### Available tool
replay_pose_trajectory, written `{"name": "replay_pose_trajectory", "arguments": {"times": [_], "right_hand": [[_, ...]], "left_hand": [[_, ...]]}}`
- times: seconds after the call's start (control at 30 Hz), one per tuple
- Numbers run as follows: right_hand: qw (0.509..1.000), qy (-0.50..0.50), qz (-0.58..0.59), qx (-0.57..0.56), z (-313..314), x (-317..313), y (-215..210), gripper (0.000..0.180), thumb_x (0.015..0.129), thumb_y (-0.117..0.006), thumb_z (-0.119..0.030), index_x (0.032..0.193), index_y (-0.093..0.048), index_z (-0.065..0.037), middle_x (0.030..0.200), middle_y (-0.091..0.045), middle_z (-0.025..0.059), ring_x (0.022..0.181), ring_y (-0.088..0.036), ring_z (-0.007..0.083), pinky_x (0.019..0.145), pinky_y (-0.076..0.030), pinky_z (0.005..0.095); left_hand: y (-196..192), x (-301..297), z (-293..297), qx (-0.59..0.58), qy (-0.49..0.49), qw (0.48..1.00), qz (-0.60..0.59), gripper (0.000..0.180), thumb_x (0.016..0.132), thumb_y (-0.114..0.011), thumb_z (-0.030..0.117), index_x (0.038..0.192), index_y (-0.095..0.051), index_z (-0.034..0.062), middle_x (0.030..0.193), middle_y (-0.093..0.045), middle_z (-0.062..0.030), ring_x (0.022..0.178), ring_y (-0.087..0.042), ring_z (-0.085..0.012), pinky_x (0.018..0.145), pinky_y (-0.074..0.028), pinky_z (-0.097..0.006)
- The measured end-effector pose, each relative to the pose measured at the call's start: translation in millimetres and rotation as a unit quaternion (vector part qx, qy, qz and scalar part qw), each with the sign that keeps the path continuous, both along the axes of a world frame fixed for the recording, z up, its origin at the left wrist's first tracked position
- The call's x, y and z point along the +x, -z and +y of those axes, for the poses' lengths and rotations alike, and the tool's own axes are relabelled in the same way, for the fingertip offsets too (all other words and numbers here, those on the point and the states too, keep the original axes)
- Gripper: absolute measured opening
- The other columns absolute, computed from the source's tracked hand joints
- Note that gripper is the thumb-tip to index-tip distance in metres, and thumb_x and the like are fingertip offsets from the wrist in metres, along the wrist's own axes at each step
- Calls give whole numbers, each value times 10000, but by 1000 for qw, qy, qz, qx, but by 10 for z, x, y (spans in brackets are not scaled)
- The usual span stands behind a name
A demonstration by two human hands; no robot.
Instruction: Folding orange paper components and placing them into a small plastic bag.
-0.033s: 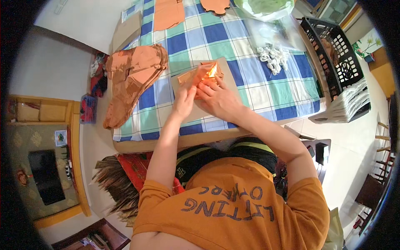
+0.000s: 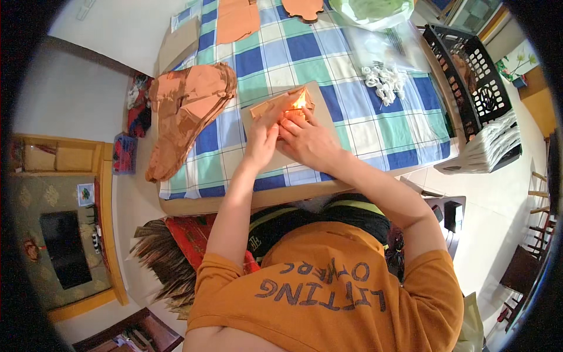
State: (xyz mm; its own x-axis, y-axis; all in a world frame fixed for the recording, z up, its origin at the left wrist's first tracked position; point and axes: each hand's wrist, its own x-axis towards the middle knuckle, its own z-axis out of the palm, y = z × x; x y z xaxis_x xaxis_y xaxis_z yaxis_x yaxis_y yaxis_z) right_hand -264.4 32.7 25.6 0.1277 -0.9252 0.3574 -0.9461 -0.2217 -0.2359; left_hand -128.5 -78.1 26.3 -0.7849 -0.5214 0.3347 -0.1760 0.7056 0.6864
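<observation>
A shiny copper-orange folded piece point(image 2: 303, 94), thin like paper or foil, lies on a flat tan board point(image 2: 327, 114) near the bed's front edge. Bright glare covers part of it. My left hand point(image 2: 260, 142) reaches over its left side, fingers stretched out and somewhat blurred. Against its near right part my right hand point(image 2: 314, 142) is bent, fingertips gathered on it. Both hands almost meet, so much of the near side of the piece is hidden. Left of them lies a stack of similar copper-orange pieces point(image 2: 193, 97).
Orange sheets point(image 2: 238, 20) lie farther back on the checked cloth point(image 2: 378, 132). White rose-shaped pieces point(image 2: 384, 82) sit at the right near clear plastic bags. Past the right edge stand a black crate point(image 2: 469, 76) and a bundle of white strands point(image 2: 489, 144).
My left fingers have shifted slightly up and to the right across the folded piece. My right hand has barely moved.
</observation>
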Motion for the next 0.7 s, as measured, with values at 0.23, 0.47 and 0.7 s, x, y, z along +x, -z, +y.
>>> {"name": "replay_pose_trajectory", "arguments": {"times": [0.23, 0.47, 0.7], "right_hand": [[999, 23, 21, -22, -26, 76, 36, 413, 880, -577, -324, 1195, -580, -57, 1205, -569, 94, 1212, -484, 253, 1131, -263, 489], [996, 41, -40, -67, 1, 93, 161, 420, 850, -603, -300, 1190, -584, -53, 1234, -557, 122, 1219, -479, 288, 1130, -244, 521], [974, 104, -136, -145, 272, -621, -123, 273, 736, -656, -15, 1007, -620, -26, 1052, -617, 153, 1002, -572, 333, 906, -443, 434]], "left_hand": [[150, 138, -92, 223, -36, 974, -4, 438, 931, -434, 34, 1364, -491, 62, 1379, -506, -159, 1296, -451, -336, 1073, -327, -420], [172, 49, -6, -52, -26, 997, -41, 496, 872, -483, 19, 1366, -486, 69, 1394, -488, -137, 1349, -393, -315, 1100, -287, -473], [108, 65, 76, -154, -45, 984, -73, 567, 824, -556, 2, 1377, -469, 90, 1422, -453, -134, 1357, -381, -306, 1100, -281, -506]]}}
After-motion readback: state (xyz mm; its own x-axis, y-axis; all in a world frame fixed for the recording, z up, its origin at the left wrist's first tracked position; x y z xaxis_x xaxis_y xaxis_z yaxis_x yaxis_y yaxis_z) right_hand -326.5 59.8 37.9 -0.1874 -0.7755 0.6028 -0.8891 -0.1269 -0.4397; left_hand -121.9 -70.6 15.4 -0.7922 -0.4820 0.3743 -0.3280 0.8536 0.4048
